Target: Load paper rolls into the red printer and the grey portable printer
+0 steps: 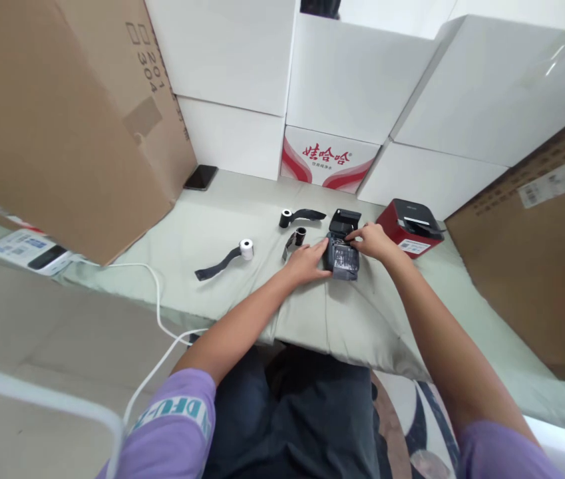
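There are three rolls, two hands, two brown cartons, two machines (one dark, one red) and one phone.

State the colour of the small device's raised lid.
The lid is black, seen best in the head view.

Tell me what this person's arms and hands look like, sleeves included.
The left sleeve is short and purple, with a white band carrying teal lettering, partly readable as "DFU". The right sleeve is purple too, with no marking in view. The left hand and right hand wear no gloves, and no watch or bracelet shows.
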The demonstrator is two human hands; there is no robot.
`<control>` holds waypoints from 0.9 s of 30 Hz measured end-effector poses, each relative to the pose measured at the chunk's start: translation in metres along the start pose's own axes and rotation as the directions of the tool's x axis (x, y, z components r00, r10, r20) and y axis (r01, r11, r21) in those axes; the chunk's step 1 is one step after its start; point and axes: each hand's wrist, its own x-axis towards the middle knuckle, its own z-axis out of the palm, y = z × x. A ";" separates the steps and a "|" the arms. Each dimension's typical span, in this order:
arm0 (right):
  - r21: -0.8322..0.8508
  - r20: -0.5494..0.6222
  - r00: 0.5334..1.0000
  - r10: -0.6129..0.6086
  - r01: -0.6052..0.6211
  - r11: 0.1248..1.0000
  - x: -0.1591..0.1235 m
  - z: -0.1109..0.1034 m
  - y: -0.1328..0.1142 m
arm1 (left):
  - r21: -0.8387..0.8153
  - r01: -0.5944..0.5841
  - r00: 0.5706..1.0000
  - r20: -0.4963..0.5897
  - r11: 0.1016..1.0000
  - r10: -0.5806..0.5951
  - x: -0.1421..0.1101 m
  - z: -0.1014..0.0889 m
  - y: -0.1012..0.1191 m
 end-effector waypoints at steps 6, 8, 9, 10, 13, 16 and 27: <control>-0.150 0.018 0.999 0.027 -0.024 0.988 0.021 0.014 -0.003 | 0.013 -0.009 1.000 -0.009 1.000 0.010 0.002 0.002 -0.002; -0.152 -0.004 1.000 -0.004 0.004 0.988 0.018 0.011 -0.004 | 0.013 -0.012 1.000 -0.019 1.000 0.012 0.003 0.003 -0.003; -0.138 -0.022 1.000 -0.018 0.014 0.990 0.016 0.007 -0.004 | 0.011 -0.015 1.000 -0.024 1.000 0.016 0.003 0.004 -0.004; -0.110 -0.047 0.998 -0.029 0.024 0.994 0.013 0.002 -0.005 | 0.009 -0.019 0.999 -0.028 1.000 0.019 0.003 0.004 -0.004; 0.045 -0.166 0.986 -0.027 0.034 0.998 0.003 -0.018 -0.011 | -0.001 -0.030 0.999 -0.032 1.000 0.030 0.004 0.003 -0.004; 0.263 -0.292 0.956 0.022 0.058 0.963 -0.004 -0.033 -0.029 | -0.025 -0.030 0.999 -0.024 0.999 0.030 0.003 -0.001 -0.001; 0.949 -0.145 0.956 0.255 0.062 0.308 0.026 -0.007 -0.114 | 0.013 0.041 0.998 0.051 0.999 -0.042 0.005 -0.003 0.001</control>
